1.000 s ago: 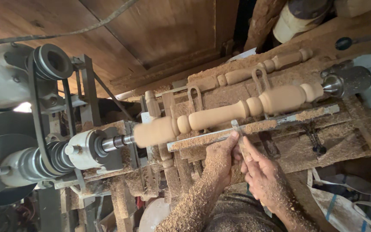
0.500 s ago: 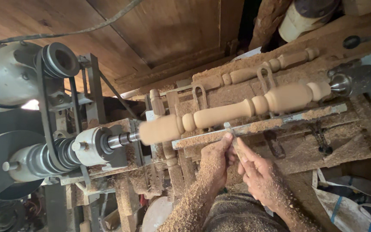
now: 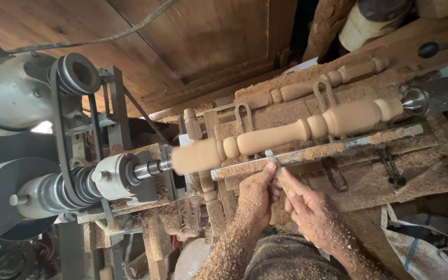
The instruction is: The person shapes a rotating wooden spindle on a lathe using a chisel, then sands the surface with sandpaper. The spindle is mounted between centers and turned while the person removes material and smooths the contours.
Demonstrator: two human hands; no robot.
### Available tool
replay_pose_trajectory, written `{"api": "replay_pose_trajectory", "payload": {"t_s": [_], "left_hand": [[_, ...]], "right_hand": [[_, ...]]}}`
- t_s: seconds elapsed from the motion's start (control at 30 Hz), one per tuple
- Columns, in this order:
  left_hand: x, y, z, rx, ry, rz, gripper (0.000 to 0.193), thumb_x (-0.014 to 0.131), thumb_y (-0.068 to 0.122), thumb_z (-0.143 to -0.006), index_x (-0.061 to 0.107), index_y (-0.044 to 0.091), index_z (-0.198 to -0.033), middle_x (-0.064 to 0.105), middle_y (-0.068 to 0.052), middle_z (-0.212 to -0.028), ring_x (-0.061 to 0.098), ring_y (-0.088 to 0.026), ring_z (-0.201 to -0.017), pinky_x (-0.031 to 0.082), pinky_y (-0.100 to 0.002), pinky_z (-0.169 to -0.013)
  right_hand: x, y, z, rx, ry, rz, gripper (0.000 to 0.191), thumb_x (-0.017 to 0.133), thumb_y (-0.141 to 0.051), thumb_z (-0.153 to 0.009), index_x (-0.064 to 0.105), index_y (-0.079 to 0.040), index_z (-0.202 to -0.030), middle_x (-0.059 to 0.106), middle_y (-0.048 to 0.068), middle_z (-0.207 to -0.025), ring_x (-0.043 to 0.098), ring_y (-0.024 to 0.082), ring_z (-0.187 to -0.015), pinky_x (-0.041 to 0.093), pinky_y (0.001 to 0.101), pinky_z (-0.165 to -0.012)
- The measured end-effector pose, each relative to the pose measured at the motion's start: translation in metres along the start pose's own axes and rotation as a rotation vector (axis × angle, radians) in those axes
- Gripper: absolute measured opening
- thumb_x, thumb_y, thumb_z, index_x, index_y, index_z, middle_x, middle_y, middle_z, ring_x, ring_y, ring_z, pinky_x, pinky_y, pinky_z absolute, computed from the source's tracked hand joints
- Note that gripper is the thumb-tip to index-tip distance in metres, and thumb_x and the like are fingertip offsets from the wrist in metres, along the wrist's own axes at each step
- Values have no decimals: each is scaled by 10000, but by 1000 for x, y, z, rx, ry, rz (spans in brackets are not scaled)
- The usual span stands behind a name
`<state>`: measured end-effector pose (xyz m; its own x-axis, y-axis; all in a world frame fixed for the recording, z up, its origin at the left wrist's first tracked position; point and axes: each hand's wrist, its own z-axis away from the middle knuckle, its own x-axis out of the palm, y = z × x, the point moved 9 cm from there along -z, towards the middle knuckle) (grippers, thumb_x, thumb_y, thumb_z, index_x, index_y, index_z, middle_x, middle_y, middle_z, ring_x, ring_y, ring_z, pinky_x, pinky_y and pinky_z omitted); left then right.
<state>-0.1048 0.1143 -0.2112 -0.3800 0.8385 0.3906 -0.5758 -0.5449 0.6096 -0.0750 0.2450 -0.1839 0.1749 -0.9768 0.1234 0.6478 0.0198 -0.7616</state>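
A pale turned wooden spindle (image 3: 286, 134) with beads and a bulb shape is mounted on a lathe, between the drive end (image 3: 151, 168) at left and the tail centre (image 3: 426, 98) at right. A metal tool rest (image 3: 317, 151) covered in sawdust runs just below it. My left hand (image 3: 257, 194) and my right hand (image 3: 312, 210), both dusted with sawdust, together grip a slim metal chisel (image 3: 275, 162). Its tip lies on the rest, against the spindle's thin middle part.
A belt-driven pulley (image 3: 76, 75) and motor housing (image 3: 6, 98) stand at left. A second turned spindle (image 3: 333, 78) lies in sawdust behind the lathe. Wooden boards form the back wall. A white bag (image 3: 426, 249) sits at lower right.
The view has shifted slightly, so the lathe sits a little further right and higher. Both hands stay on the chisel at the rest, edged a bit to the left along the spindle.
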Motion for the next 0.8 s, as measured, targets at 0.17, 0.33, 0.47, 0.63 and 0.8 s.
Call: {"api": "replay_pose_trajectory", "payload": {"t_s": [0.17, 0.33, 0.47, 0.63, 0.8], "left_hand": [[-8, -7, -4, -6, 24, 11, 279, 707, 288, -960, 705, 67, -790, 653, -14, -661, 537, -114, -545, 416, -261, -510], [-11, 9, 16, 19, -7, 56, 263, 699, 274, -976, 712, 54, -833, 659, -13, -687, 548, -107, -578, 420, -251, -531], [-7, 51, 71, 256, 46, -344, 199, 709, 229, -938, 762, 42, -894, 705, -35, -734, 615, -124, -641, 495, -253, -580], [53, 86, 184, 1118, -252, -774, 145, 687, 194, -1098, 742, 67, -1056, 780, -108, -1023, 751, -167, -943, 620, -310, -812], [57, 55, 234, 1293, -384, -1037, 278, 789, 244, -969, 720, 83, -1185, 747, -116, -1159, 707, -214, -1128, 592, -372, -941]], "right_hand": [[4, -4, -1, 10, -3, -17, 570, 468, -243, -1006, 408, -314, -1568, 518, -1, -767, 376, 68, -470, 331, 230, -354], [14, 4, 4, 13, -65, 15, 545, 471, -259, -1020, 447, -304, -1563, 526, 14, -773, 388, 82, -472, 336, 249, -378], [11, -17, 23, -319, 19, 570, 552, 503, -292, -1065, 442, -264, -1612, 628, 88, -812, 599, 97, -651, 566, 252, -600], [-22, -26, 49, -393, -160, 265, 529, 522, -275, -1055, 500, -62, -1539, 735, 114, -1014, 708, 156, -845, 648, 311, -734], [-53, 31, 72, 198, -137, -174, 574, 507, -163, -957, 508, 24, -1500, 753, 161, -1005, 715, 185, -804, 620, 329, -703]]}}
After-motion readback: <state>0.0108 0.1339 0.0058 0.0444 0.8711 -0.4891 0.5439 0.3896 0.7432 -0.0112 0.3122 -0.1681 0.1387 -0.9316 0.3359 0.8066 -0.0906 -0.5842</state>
